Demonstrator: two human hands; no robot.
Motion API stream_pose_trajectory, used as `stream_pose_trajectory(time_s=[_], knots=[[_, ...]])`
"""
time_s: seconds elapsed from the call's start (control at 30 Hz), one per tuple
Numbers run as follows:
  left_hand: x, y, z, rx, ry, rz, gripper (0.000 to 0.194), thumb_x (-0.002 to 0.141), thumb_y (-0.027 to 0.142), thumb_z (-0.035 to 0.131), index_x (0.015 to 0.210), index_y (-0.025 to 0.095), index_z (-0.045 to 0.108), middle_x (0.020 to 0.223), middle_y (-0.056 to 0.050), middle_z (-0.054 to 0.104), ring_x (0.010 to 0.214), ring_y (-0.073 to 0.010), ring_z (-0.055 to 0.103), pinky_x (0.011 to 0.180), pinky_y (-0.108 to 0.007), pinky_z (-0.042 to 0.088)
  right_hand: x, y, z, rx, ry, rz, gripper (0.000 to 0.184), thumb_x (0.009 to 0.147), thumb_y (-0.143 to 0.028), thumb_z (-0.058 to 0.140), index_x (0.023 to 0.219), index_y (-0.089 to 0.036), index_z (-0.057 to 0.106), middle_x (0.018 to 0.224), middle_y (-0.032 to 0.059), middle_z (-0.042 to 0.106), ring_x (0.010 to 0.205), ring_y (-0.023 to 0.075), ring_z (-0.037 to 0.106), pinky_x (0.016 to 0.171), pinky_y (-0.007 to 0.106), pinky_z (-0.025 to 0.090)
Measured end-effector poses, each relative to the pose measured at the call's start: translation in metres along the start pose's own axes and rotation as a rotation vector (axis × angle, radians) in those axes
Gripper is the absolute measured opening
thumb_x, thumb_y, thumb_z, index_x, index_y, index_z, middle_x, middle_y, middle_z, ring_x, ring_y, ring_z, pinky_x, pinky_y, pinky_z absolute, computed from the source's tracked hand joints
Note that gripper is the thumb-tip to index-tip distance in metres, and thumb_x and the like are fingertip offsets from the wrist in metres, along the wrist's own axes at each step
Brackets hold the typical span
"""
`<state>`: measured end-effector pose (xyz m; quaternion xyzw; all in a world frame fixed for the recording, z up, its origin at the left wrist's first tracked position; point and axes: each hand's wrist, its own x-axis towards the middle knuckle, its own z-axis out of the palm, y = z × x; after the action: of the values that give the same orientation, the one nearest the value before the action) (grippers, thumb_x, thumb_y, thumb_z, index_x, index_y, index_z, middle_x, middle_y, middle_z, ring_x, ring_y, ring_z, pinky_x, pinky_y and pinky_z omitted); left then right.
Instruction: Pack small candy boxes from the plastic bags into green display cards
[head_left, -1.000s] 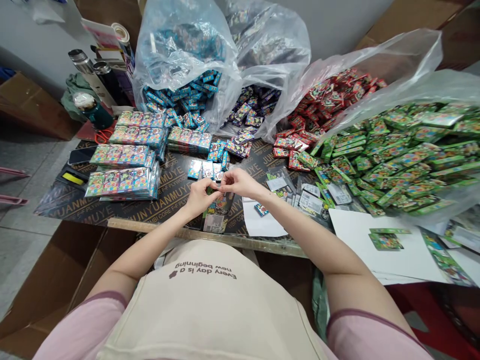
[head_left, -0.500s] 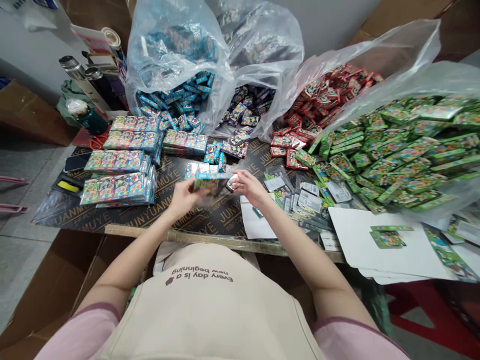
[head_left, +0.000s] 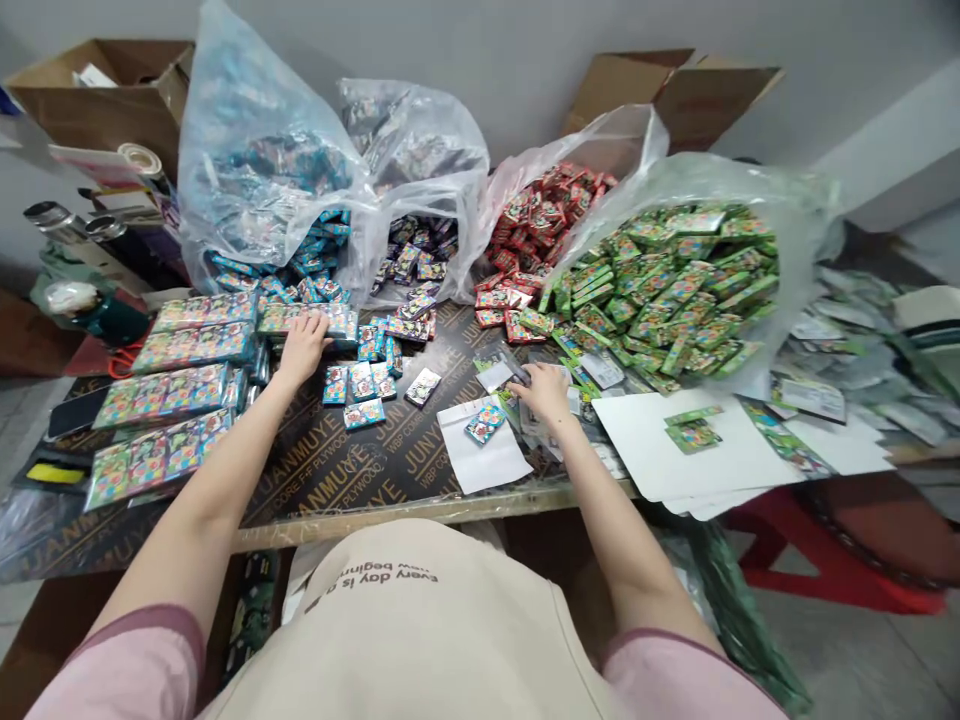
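Note:
My left hand [head_left: 304,345] is at the back left, its fingers over a wrapped pack of small boxes [head_left: 343,322] on a short stack. Taller piles of similar wrapped packs [head_left: 161,400] lie left of it. My right hand [head_left: 544,392] is among flat printed plastic sleeves [head_left: 592,372], its fingers closed on the edge of one. Between the hands are several loose blue boxes [head_left: 364,413] and a single dark-edged box [head_left: 422,387]. A blue box [head_left: 485,423] rests on a white sheet [head_left: 480,465] beside my right hand.
Open clear bags hold blue boxes [head_left: 322,245], purple boxes [head_left: 409,262], red boxes [head_left: 551,205] and green boxes [head_left: 667,290]. White boards [head_left: 645,450] carry green pieces at the right. Bottles [head_left: 101,315] and a phone [head_left: 77,412] are at the left. A red stool [head_left: 847,560] stands below.
My hands have moved apart from the middle. The left carried the pack to the stack at left; the right moved to the plastic sleeves. The camera view has shifted.

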<state>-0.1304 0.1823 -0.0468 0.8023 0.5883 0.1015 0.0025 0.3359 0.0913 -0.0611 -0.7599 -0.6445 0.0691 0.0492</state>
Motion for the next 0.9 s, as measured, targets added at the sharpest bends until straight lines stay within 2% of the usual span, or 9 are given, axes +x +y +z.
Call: stream_pose_trajectory(time_s=[0.17,0.27,0.33,0.47,0.6,0.7,0.77,0.83,0.9], knots=[[-0.003,0.007,-0.003,-0.007,-0.015,-0.083,0.072,0.088,0.039,0.049,0.148,0.006,0.025,0.153,-0.026,0.022,0.143,-0.0411,0.014,0.110,-0.062,0.013,0.007,0.044,-0.019,-0.117,-0.178,0.074,0.063,0.070,-0.047,0.072,0.124,-0.022,0.053,0.123,0.0166,0.054,0.118,0.0352,0.045,0.090,0.047,0.037],[-0.008,0.023,-0.013,-0.088,-0.025,-0.080,0.074,0.086,0.045,0.052,0.148,0.012,0.027,0.154,-0.024,0.022,0.143,-0.0398,0.018,0.111,-0.061,0.017,0.001,0.063,-0.022,-0.225,-0.343,0.083,0.094,0.050,-0.047,0.084,0.131,-0.024,0.042,0.127,0.0179,0.047,0.119,0.0376,0.043,0.091,0.050,0.034],[-0.015,0.037,-0.017,-0.162,-0.035,-0.039,0.069,0.086,0.047,0.053,0.145,0.016,0.033,0.154,-0.021,0.025,0.142,-0.0366,0.022,0.111,-0.057,0.021,-0.001,0.071,-0.019,-0.260,-0.368,0.092,0.102,0.042,-0.045,0.087,0.130,-0.022,0.040,0.126,0.0188,0.045,0.119,0.0381,0.042,0.091,0.051,0.033],[-0.034,0.063,-0.011,-0.271,-0.059,0.043,0.058,0.086,0.047,0.053,0.137,0.021,0.046,0.152,-0.016,0.032,0.140,-0.0335,0.030,0.111,-0.053,0.027,0.008,0.080,-0.016,-0.035,-0.224,0.065,0.082,0.035,-0.040,0.087,0.106,-0.017,0.054,0.117,0.0176,0.051,0.114,0.0376,0.043,0.089,0.048,0.034],[-0.052,0.081,-0.005,-0.340,-0.112,0.079,0.054,0.085,0.051,0.053,0.128,0.019,0.056,0.148,-0.016,0.038,0.138,-0.0352,0.032,0.111,-0.053,0.028,0.035,0.082,-0.025,0.370,-0.230,-0.001,0.043,0.046,-0.046,0.079,0.063,-0.017,0.053,0.075,0.0066,0.060,0.083,0.0246,0.055,0.074,0.036,0.040],[-0.060,0.089,-0.009,-0.495,-0.145,0.078,0.060,0.081,0.061,0.054,0.120,0.017,0.062,0.145,-0.016,0.043,0.136,-0.0354,0.037,0.111,-0.052,0.028,0.058,0.073,-0.042,0.490,-0.240,-0.052,0.039,0.057,-0.054,0.069,0.060,-0.019,0.052,0.059,0.0005,0.056,0.063,0.0154,0.051,0.063,0.030,0.040],[-0.062,0.096,-0.014,-0.685,-0.181,0.035,0.065,0.076,0.068,0.055,0.117,0.018,0.064,0.139,-0.016,0.050,0.132,-0.0344,0.042,0.111,-0.052,0.028,0.071,0.056,-0.058,0.666,-0.110,-0.086,0.037,0.061,-0.054,0.065,0.066,-0.019,0.054,0.062,-0.0001,0.057,0.062,0.0139,0.050,0.063,0.029,0.040],[-0.063,0.106,-0.019,-0.956,-0.258,-0.082,0.068,0.074,0.071,0.055,0.116,0.018,0.064,0.131,-0.016,0.057,0.126,-0.0327,0.049,0.108,-0.051,0.033,0.078,0.025,-0.078,0.899,0.062,-0.145,0.033,0.063,-0.051,0.065,0.072,-0.020,0.058,0.067,0.0002,0.059,0.064,0.0142,0.051,0.065,0.029,0.042],[-0.064,0.121,-0.025,-1.281,-0.387,-0.243,0.069,0.076,0.073,0.049,0.115,0.017,0.063,0.124,-0.017,0.062,0.116,-0.0306,0.057,0.100,-0.049,0.042,0.071,-0.021,-0.098,1.043,0.124,-0.281,0.028,0.066,-0.047,0.066,0.076,-0.020,0.062,0.072,0.0009,0.061,0.068,0.0155,0.053,0.068,0.030,0.043]])
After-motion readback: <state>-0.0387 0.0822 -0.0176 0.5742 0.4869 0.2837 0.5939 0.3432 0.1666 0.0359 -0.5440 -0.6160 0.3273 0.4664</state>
